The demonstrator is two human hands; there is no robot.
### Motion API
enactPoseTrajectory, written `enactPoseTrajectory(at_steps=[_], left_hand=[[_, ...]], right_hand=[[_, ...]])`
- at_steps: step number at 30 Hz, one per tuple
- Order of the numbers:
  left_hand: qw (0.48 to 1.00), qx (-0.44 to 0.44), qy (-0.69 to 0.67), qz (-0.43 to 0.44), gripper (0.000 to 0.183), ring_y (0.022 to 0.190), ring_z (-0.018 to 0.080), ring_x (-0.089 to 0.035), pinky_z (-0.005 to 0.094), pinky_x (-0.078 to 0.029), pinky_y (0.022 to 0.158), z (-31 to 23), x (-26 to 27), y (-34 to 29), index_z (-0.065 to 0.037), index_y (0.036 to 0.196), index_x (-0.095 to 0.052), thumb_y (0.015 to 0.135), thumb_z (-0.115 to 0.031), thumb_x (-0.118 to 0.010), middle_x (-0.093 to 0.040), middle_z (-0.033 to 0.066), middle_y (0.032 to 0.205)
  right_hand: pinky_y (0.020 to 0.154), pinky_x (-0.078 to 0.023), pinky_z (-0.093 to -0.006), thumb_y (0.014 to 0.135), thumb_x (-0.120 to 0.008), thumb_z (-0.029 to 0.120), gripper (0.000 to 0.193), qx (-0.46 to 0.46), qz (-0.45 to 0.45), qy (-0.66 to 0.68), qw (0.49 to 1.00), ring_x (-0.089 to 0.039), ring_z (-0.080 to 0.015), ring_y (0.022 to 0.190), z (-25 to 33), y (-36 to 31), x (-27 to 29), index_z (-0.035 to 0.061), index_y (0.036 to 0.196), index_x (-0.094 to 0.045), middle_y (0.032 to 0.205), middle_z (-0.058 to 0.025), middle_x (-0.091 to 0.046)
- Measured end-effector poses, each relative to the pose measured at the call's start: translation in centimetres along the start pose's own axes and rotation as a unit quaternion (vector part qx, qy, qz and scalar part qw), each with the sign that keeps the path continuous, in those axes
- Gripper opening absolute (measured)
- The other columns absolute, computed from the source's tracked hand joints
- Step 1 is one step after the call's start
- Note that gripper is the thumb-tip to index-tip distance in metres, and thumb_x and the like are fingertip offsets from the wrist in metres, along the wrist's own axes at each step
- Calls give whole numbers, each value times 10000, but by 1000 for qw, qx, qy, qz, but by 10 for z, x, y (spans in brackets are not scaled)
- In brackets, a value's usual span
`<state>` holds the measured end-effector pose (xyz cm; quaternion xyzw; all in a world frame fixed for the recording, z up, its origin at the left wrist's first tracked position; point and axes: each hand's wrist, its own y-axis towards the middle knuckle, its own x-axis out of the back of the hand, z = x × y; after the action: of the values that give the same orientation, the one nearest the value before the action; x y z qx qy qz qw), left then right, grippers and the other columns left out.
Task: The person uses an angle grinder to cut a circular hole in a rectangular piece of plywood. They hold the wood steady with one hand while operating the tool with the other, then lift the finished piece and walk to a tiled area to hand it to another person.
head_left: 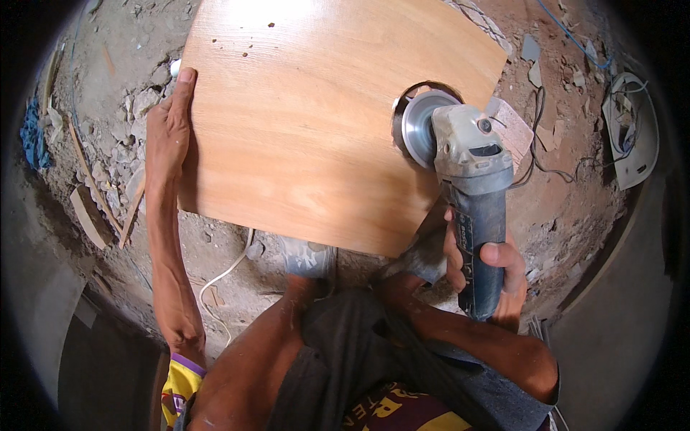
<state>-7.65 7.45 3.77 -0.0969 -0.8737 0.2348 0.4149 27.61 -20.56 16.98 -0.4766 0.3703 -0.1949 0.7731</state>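
Note:
A large glossy panel with light brown wood grain (295, 136) lies in front of me; I cannot tell whether it is tile or board. My left hand (169, 133) grips its left edge, thumb along the rim, the other fingers mostly hidden. In my right hand (509, 262) is an angle grinder (478, 215), fingers wrapped round its dark blue body. Its metal disc (419, 128) stands on edge at a dark, rounded opening near the panel's right side. How deep the disc sits is hidden. Several small dark crumbs lie on the panel's far part.
Rubble and dust cover the ground. A black cable (539, 144) runs along the right, near a whitish basin-like piece (640, 136). Wood strips (90, 176) and a blue cloth (34, 136) lie left. A white cord (215, 281) curls beside my feet, close under the panel's near edge.

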Motion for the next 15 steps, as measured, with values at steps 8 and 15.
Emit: enactPoseTrajectory(at_steps=[8,15], left_hand=[[1000,-2,-3,-16,916,874,273,-735,446,-537,939,2,-8,6,30,1072,-843,984,-840,-572,-784,207,891],[1000,0,22,-22,940,867,277,-746,457,-543,941,3,0,6,43,1048,-833,974,-857,-569,-775,207,859]], right_hand=[[485,-498,-320,759,-838,319,824,-3,10,4,1000,-604,-222,558,4,9,4,-86,1398,-512,788,-170,-618],[488,-503,-316,757,-861,331,850,-23,35,35,999,-619,-220,578,4,16,10,-81,1414,-512,813,-173,-630]])
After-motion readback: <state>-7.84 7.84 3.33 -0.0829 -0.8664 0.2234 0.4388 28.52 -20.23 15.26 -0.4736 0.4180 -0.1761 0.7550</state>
